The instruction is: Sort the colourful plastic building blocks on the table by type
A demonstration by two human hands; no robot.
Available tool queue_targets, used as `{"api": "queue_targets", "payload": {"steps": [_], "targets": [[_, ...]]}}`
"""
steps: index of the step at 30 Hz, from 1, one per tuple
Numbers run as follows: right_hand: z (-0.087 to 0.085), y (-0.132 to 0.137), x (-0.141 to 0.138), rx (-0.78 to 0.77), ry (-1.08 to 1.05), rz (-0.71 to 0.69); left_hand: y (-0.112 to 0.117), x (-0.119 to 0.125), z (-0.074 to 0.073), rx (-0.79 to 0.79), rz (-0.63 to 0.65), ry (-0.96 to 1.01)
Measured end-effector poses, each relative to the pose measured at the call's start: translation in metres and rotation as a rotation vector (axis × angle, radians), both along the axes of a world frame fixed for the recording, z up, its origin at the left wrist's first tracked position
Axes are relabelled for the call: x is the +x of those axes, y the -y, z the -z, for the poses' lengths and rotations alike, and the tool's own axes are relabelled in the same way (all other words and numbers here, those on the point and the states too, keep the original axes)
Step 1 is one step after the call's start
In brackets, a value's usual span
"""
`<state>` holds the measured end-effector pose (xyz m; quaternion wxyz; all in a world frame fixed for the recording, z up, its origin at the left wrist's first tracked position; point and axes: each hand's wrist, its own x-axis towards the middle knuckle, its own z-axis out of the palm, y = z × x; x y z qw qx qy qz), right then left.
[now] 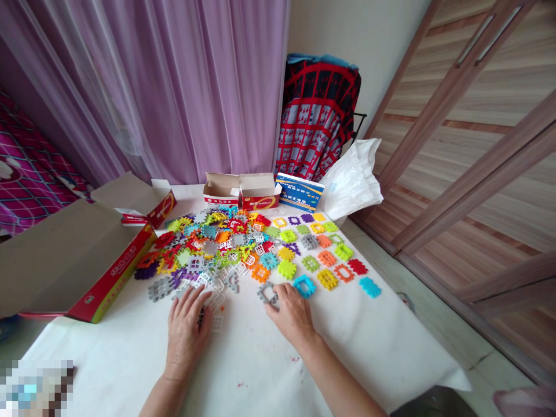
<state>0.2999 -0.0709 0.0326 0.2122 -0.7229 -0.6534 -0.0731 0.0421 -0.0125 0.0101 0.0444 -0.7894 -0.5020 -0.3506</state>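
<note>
While the left hand (pixel 186 330) and the right hand (pixel 292 315) rest near the front edge of the white-covered table (pixel 108 359), the right fingertips (pixel 278 292) touch the right side of a grey plastic waffle tile (pixel 267 293). This tile is a small, square frame with a notched outline and an open middle. The fingers are curved over it, but I cannot tell if they really pinch it or only touch it. Just beside these fingers, on the right, lies a bright blue tile frame (pixel 304 285).

The left hand is open and palm down, with its fingers spread. Its fingertips lie on or just beside some white lattice tiles (pixel 215 300) at the near side of a loose pile of plastic tiles (pixel 208 249). This colourful pile fills the middle of the table toward the far edge. To the right, more tiles in many colours lie apart in loose rows (pixel 321 255), some solid and some with open centres.

On the left side of the table stands an open cardboard box with red sides (pixel 87 272). Along the far edge are two small open cartons (pixel 241 191), a blue and white box (pixel 299 192) and a crumpled white plastic bag (pixel 351 182).
</note>
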Motion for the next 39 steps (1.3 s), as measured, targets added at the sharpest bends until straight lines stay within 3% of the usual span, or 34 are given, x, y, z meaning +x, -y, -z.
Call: {"api": "queue_targets", "payload": {"steps": [7, 12, 15, 17, 20, 24, 33, 39], "targets": [[0.002, 0.009, 0.005, 0.140, -0.158, -0.094, 0.001, 0.002, -0.003, 0.037, -0.002, -0.035], [-0.004, 0.017, 0.005, 0.065, -0.106, -0.112, 0.001, 0.002, -0.005, 0.063, -0.002, -0.055], [-0.012, 0.009, 0.020, 0.074, -0.103, -0.144, 0.001, 0.002, -0.004, 0.061, -0.004, -0.056], [-0.021, -0.007, 0.046, 0.128, -0.103, -0.093, 0.001, 0.002, -0.004, 0.067, -0.003, -0.056], [-0.037, -0.041, 0.101, 0.150, -0.089, 0.187, 0.000, 0.002, -0.002, 0.082, 0.004, -0.059], [-0.044, -0.077, 0.157, 0.135, -0.084, 0.270, -0.002, 0.000, 0.000, 0.097, 0.016, -0.060], [-0.025, -0.098, 0.162, 0.025, -0.261, 0.323, -0.004, 0.000, 0.000, 0.115, 0.019, -0.073], [-0.049, -0.082, 0.168, 0.244, -0.382, 0.379, -0.003, 0.001, 0.000, 0.100, 0.015, -0.043]]}}
